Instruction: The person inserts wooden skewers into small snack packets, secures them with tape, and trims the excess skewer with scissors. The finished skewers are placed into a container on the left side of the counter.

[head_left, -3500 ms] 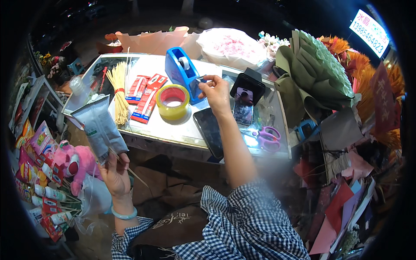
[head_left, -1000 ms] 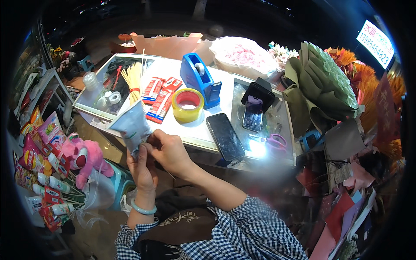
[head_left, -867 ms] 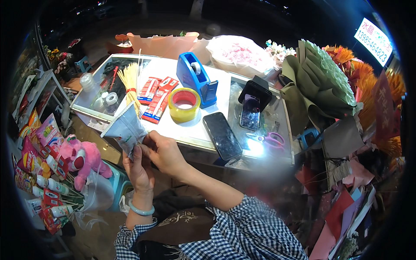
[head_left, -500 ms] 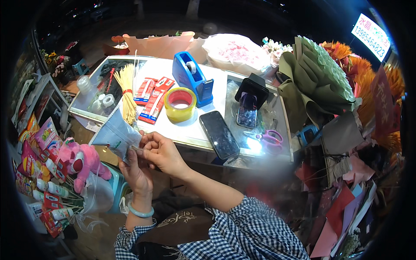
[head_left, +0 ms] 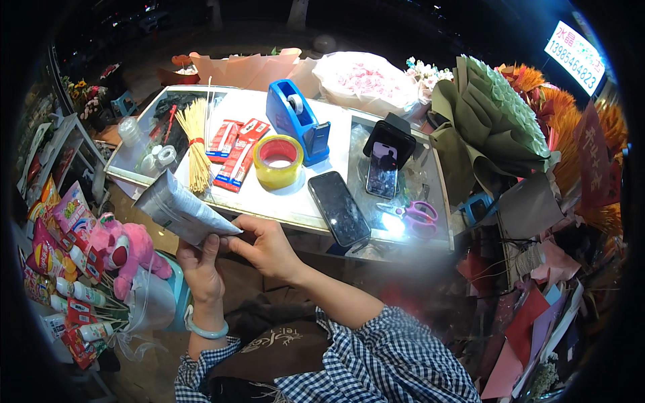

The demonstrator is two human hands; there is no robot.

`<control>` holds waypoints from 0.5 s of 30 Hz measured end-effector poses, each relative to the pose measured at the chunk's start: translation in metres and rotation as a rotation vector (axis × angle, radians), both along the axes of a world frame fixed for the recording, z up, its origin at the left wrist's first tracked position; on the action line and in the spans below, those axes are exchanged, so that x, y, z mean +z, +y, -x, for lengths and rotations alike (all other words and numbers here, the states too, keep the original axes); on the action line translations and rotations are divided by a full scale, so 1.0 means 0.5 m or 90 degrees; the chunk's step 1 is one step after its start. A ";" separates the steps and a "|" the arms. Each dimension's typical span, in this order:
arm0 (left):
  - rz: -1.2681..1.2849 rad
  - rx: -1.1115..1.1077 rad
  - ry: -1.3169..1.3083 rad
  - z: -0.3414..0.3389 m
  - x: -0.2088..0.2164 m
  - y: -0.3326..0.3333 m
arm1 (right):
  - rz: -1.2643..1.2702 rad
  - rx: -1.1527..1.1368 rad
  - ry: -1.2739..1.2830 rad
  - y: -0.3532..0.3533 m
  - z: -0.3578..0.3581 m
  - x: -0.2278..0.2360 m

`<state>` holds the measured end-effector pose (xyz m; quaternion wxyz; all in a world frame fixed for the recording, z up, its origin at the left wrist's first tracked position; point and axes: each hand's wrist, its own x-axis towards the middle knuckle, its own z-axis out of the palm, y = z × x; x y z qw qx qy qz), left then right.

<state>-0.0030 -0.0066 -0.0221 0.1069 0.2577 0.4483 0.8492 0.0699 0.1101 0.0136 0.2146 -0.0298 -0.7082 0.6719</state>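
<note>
A pale grey-blue packet (head_left: 180, 213), flat and tilted, is held over the near left edge of the table. My left hand (head_left: 203, 270) grips its lower edge, thumb on top, with a pale bangle on the wrist. At the packet's right corner my right hand (head_left: 264, 247) pinches with thumb and fingers. Just beyond the packet lies a bundle of thin wooden sticks (head_left: 195, 151) tied with a red band. Red packets (head_left: 236, 161) lie beside the sticks, next to a yellow roll of tape (head_left: 277, 176).
A blue tape dispenser (head_left: 289, 117), two phones (head_left: 339, 208) and purple-handled scissors (head_left: 420, 213) are on the table (head_left: 329, 111). Wrapped bouquets (head_left: 366, 80) line its far side. To the left, a pink plush toy (head_left: 131, 248) sits among snack packets and small bottles.
The packet has tipped flatter, and its corner has swung to the right. My right hand has shifted slightly right and down; my left hand has lowered a little. Both still hold the packet.
</note>
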 end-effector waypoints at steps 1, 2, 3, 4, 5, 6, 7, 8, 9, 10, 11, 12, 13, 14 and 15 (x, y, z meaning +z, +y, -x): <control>0.017 0.015 -0.002 0.002 0.000 -0.002 | -0.018 -0.008 -0.008 -0.001 -0.002 0.003; 0.022 0.030 -0.002 0.003 -0.001 -0.003 | -0.066 -0.008 0.017 0.001 -0.005 0.007; 0.029 0.040 -0.003 0.004 -0.001 -0.003 | -0.112 -0.007 0.029 0.004 -0.008 0.011; 0.018 0.033 -0.013 0.005 0.001 -0.006 | -0.156 -0.004 0.045 0.009 -0.011 0.017; 0.012 0.021 -0.025 0.005 0.001 -0.006 | -0.209 0.008 0.051 0.015 -0.015 0.023; 0.005 0.010 -0.036 0.005 0.001 -0.007 | -0.261 0.022 0.062 0.024 -0.019 0.030; 0.000 0.006 -0.047 0.005 0.000 -0.007 | -0.313 0.036 0.072 0.033 -0.024 0.036; -0.004 0.002 -0.060 0.003 -0.001 -0.005 | -0.354 0.049 0.060 0.039 -0.027 0.041; -0.011 -0.007 -0.069 0.003 -0.003 -0.004 | -0.362 0.066 0.061 0.044 -0.029 0.046; -0.022 -0.021 -0.088 0.002 -0.004 -0.004 | -0.371 0.082 0.062 0.048 -0.031 0.049; -0.038 -0.040 -0.103 0.003 -0.006 -0.003 | -0.379 0.096 0.069 0.050 -0.032 0.051; -0.057 -0.061 -0.125 0.004 -0.007 -0.005 | -0.382 0.100 0.065 0.049 -0.033 0.053; -0.062 -0.075 -0.136 0.007 -0.008 -0.007 | -0.383 0.103 0.067 0.047 -0.034 0.053; -0.069 -0.093 -0.155 0.009 -0.008 -0.009 | -0.384 0.106 0.070 0.046 -0.034 0.053; -0.075 -0.111 -0.174 0.011 -0.008 -0.012 | -0.378 0.111 0.082 0.045 -0.033 0.052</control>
